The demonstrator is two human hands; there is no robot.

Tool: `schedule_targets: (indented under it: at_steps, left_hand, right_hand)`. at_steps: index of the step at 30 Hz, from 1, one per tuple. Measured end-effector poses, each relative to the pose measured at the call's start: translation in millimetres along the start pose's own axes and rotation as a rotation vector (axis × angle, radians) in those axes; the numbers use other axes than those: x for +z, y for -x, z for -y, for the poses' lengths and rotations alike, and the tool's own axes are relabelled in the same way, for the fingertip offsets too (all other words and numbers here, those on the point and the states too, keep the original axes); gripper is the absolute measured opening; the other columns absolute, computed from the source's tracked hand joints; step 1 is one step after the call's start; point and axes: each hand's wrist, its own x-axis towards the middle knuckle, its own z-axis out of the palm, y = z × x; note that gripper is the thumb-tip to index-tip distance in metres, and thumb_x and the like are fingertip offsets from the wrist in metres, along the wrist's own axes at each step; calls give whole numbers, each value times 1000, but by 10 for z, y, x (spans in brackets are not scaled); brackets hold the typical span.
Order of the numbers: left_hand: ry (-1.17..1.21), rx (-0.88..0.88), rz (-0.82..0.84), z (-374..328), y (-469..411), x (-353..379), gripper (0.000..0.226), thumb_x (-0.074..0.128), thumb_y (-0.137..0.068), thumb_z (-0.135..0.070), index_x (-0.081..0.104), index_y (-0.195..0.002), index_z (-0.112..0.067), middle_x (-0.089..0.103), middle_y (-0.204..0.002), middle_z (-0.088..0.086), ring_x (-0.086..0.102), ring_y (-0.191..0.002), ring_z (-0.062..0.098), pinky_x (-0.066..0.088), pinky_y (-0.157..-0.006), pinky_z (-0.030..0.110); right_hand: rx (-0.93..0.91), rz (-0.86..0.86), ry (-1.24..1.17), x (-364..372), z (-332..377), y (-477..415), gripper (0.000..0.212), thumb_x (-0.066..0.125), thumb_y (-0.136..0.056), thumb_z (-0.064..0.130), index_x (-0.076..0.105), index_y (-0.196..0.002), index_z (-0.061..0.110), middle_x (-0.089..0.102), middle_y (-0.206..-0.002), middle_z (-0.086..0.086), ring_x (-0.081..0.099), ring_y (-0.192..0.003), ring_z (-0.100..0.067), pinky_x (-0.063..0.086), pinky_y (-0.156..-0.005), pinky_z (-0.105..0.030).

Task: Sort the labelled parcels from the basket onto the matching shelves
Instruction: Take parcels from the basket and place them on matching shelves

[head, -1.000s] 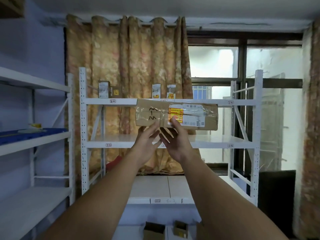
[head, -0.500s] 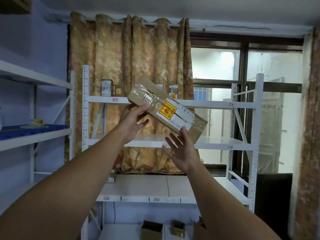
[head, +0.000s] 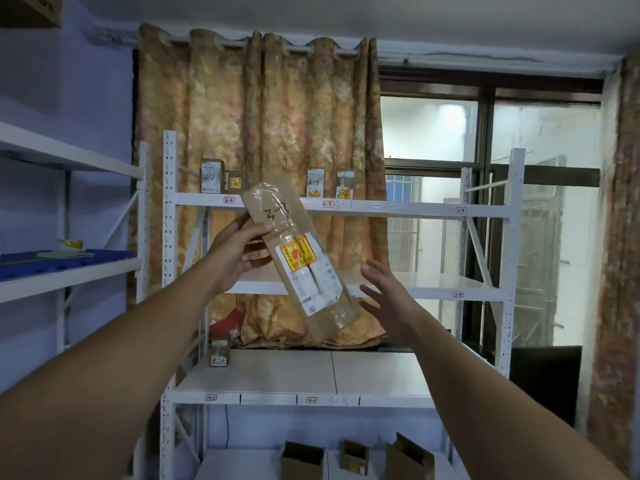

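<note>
Gripping the tilted parcel, left hand fingers wrapped; right hand spread wide, empty.

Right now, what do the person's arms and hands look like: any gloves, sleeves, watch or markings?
Both arms are bare up to the frame edge: no sleeves show. The left hand and right hand wear no gloves, rings or watch. No straps, cables or markings are visible on either forearm.

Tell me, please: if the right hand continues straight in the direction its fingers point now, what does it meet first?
Probably the long cardboard parcel. The open right hand points up and leftward at its lower half, which the left hand holds tilted. Depth is unclear, so it might pass behind.
</note>
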Motion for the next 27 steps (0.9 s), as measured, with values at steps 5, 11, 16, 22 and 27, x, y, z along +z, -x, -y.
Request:
schedule_targets:
  at_steps: [5,11,16,22,27]
  left_hand:
    - [-149,-50,120,-4,18,303,55,79,-83,-19,57,-133,-27,79,-102,-2,74,-102,21,60,-82,39]
    - [-230,-108,144,291,-34,444,101,95,-54,-42,48,-143,-35,57,-141,0,55,-129,23,48,-106,49]
    - [-383,-176,267,503,-61,725,101,92,-65,-42,34,-148,-47,61,-137,-4,55,-128,20,38,-110,56]
    - [-287,-61,215,503,-262,1150,66,87,-78,-21,54,-130,-42,73,-117,1,71,-108,21,58,-91,50]
    - [-240,-58,194,769,-366,1302,65,86,-77,-13,59,-130,-38,76,-111,0,75,-101,21,61,-84,47]
  right_hand:
    - [22,252,373,218,188,-119,81,88,-78,34,44,-146,36,71,-128,-4,66,-121,-24,47,-106,-46]
    - [-112,-7,167,72,114,-238,73,88,-80,19,46,-138,29,71,-121,-6,74,-99,-20,59,-74,-37]
    - [-163,-72,66,-116,280,-380,66,86,-83,27,46,-136,33,71,-121,-1,70,-106,-22,58,-81,-43]
    - [-203,44,178,-390,514,-499,72,84,-84,27,48,-146,31,68,-128,-2,69,-113,-22,58,-82,-38]
    - [-135,139,365,-818,351,-615,90,91,-75,32,43,-150,41,65,-137,2,65,-122,-25,52,-99,-58]
